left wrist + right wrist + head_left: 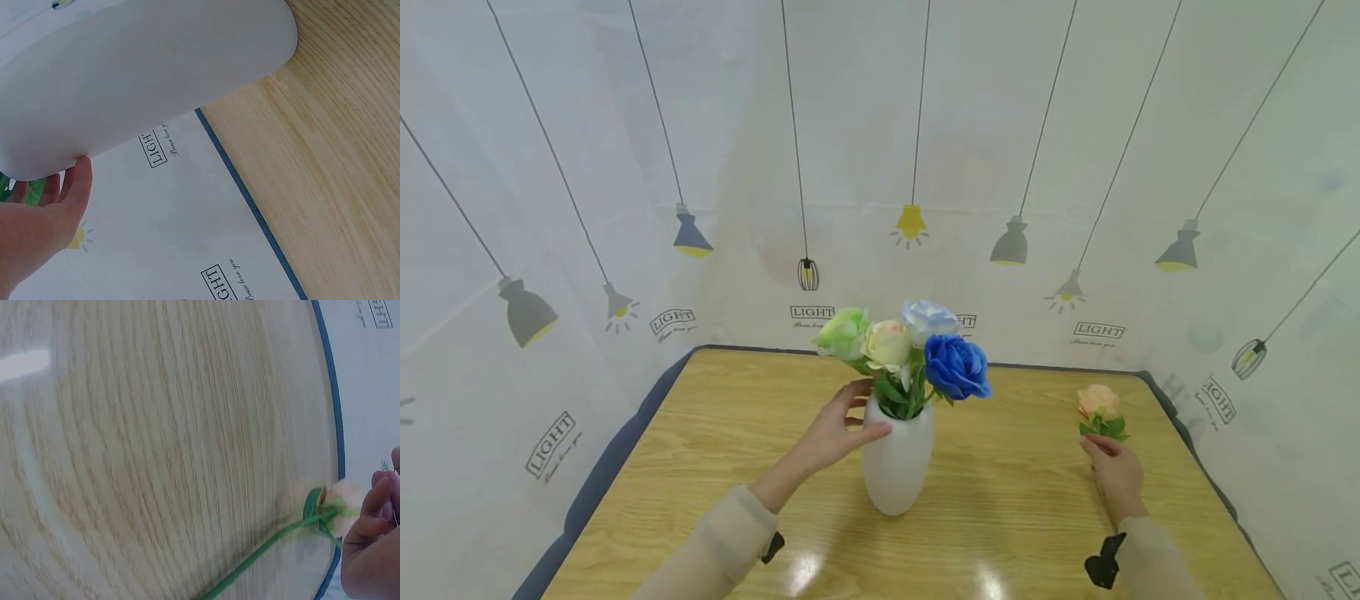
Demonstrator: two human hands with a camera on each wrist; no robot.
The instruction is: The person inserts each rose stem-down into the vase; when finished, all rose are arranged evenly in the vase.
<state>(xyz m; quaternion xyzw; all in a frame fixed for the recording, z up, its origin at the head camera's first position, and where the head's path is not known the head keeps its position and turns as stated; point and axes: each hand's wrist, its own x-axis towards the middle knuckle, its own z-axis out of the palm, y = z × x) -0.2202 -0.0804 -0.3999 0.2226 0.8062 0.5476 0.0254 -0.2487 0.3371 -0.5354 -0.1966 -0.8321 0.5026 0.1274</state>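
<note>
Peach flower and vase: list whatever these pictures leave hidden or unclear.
- Peach flower stem, head view: hidden under the right hand.
- Its bloom, right wrist view: blurred, partly behind fingers.
- White vase mouth, left wrist view: cut off by the frame.
- Stems inside the vase: hidden by its wall.

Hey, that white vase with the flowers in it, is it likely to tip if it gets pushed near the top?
Probably somewhat tippy: the white vase is tall, narrows toward its base, and the flowers lean out above the rim. Its smooth glossy surface looks slippery, so a nudge might slide it across the wooden table. The left hand holds it near the neck, which should steady it.
</note>
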